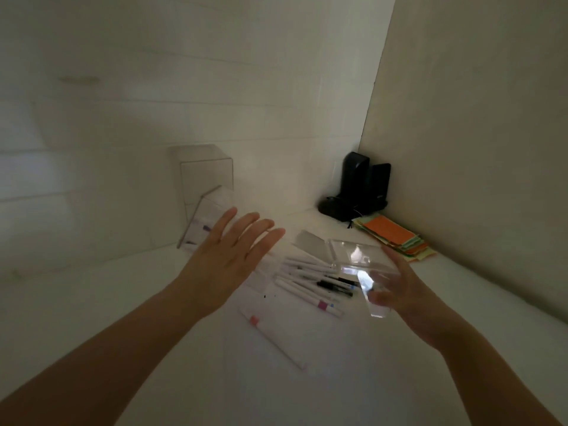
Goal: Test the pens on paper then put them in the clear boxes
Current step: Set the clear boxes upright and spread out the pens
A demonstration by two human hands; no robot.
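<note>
Head view: dim white surface in a corner. The left hand is hovering above the surface, its fingers straight and slightly spread, holding nothing, reaching toward a tilted clear box leaning near the back wall; a couple of pens seem to be showing inside it, blurry. A taller clear box is standing just behind it. The right hand is gripping a flat clear case, fingers curling round its near right end; its lid is looking open on the left side, though glare is making that hard to confirm. A pile of pens is lying on the surface between the hands, mostly white barrels, one or two black. A single pink-banded pen is lying apart, nearer the person, on what may be a sheet of paper with small dark marks; the edges are hard to tell.

Judged step: getting a box ready before loading pens. To do it well, the right hand should be setting the case flat and steady beside the pile, opening facing up, and the left should be steadying the tilted box rather than knocking it. Pens not yet scribbled on paper should be staying out.

Rest: black device in the corner, stack of coloured paper beside it.
</note>
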